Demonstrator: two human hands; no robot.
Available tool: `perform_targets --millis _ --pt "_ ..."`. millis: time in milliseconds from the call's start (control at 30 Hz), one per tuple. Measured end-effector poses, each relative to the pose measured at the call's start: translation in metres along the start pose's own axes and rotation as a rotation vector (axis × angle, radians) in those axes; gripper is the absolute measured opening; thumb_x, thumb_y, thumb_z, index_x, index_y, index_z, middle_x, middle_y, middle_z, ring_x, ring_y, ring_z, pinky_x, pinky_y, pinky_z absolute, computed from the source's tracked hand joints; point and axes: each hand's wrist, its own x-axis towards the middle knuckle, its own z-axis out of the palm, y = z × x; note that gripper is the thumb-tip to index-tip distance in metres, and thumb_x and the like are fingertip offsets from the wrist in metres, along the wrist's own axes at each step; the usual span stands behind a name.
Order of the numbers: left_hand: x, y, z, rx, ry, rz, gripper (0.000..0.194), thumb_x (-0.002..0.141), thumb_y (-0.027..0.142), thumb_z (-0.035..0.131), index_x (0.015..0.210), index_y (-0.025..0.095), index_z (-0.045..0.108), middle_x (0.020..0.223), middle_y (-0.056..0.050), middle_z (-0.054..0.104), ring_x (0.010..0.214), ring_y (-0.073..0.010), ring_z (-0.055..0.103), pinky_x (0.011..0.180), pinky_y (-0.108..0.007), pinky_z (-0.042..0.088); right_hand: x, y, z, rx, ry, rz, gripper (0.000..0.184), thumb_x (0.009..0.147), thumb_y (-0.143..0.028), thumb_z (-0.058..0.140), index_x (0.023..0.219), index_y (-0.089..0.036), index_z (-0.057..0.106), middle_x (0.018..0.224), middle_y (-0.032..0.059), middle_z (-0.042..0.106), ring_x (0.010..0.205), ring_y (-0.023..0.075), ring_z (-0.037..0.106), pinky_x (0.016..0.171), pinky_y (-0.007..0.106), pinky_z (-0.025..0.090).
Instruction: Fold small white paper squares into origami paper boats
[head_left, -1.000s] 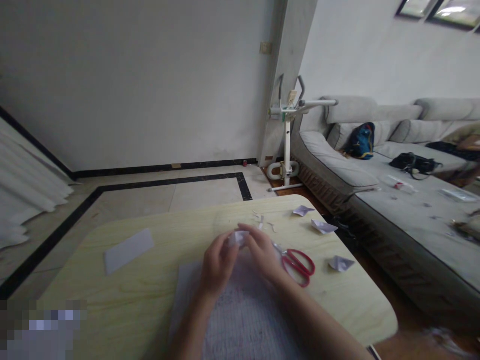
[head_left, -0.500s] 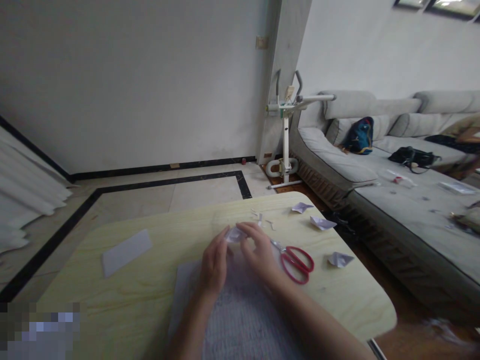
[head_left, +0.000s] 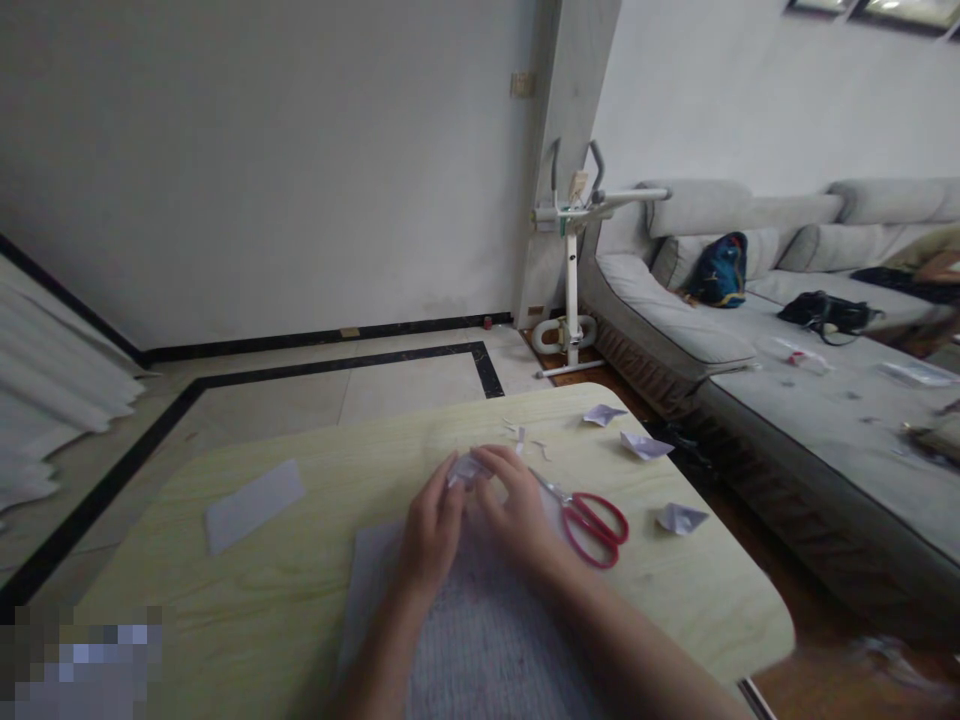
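Between my two hands is a small white folded paper [head_left: 466, 470], above the far end of a written-on paper sheet [head_left: 495, 640]. My left hand [head_left: 433, 525] grips its left side, fingers curled and thumb close in. On the other side my right hand [head_left: 516, 500] pinches the paper with thumb and fingers. Part of the folded paper is hidden by the fingers. Red-handled scissors [head_left: 596, 528] lie just right of my right hand, their blade tips partly behind it. Several thin paper scraps [head_left: 520, 438] lie beyond my hands.
Three folded paper boats [head_left: 645, 446] rest along the right edge of the wooden table [head_left: 300, 600]. A blank white paper piece [head_left: 253, 505] lies at the left. Past the table are a grey sofa [head_left: 817, 440] with bags and a person's arm, and white exercise equipment [head_left: 572, 280].
Both hands stay in nearly the same place. The fingers and thumbs have shifted slightly on the folded paper, which has tilted a little. Everything else on the table is unmoved.
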Motion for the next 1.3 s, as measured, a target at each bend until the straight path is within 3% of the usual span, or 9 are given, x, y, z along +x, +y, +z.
perform_targets --millis 467,833,1133,1300 --pt "0.0 -0.008 0.006 0.147 0.086 0.079 0.038 0.083 0.02 0.044 0.12 0.015 0.053 0.115 -0.01 0.063 0.107 -0.0211 0.058 0.091 -0.034 0.046 -0.005 0.009 0.01 -0.066 0.036 0.067 0.045 0.068 -0.007 0.045 0.108 -0.021 0.061 0.104 0.0068 0.065 0.095 0.0205 0.059 0.086 0.036 0.047" --pt "-0.001 -0.012 0.008 0.215 0.094 0.093 0.04 0.085 0.019 0.041 0.124 0.015 0.051 0.121 -0.011 0.06 0.113 -0.0211 0.055 0.096 -0.035 0.044 -0.004 0.01 0.01 -0.034 0.034 0.013 0.046 0.066 -0.003 0.044 0.106 -0.02 0.06 0.105 0.0083 0.063 0.098 0.0202 0.057 0.088 0.035 0.046" --pt "0.003 -0.011 0.004 0.195 0.173 0.077 0.036 0.081 0.02 0.046 0.114 0.016 0.058 0.111 -0.009 0.066 0.104 -0.0217 0.06 0.089 -0.033 0.048 -0.002 0.008 0.005 -0.064 -0.031 0.072 0.043 0.07 -0.008 0.049 0.11 -0.019 0.06 0.103 0.0077 0.063 0.092 0.0207 0.057 0.084 0.035 0.046" --pt "0.004 -0.011 0.003 0.18 0.184 0.057 0.034 0.08 0.02 0.045 0.111 0.016 0.058 0.108 -0.009 0.066 0.102 -0.0214 0.061 0.087 -0.033 0.049 -0.001 0.004 0.004 -0.001 -0.074 0.036 0.046 0.07 -0.005 0.048 0.112 -0.019 0.059 0.105 0.0078 0.061 0.094 0.0201 0.056 0.084 0.033 0.045"
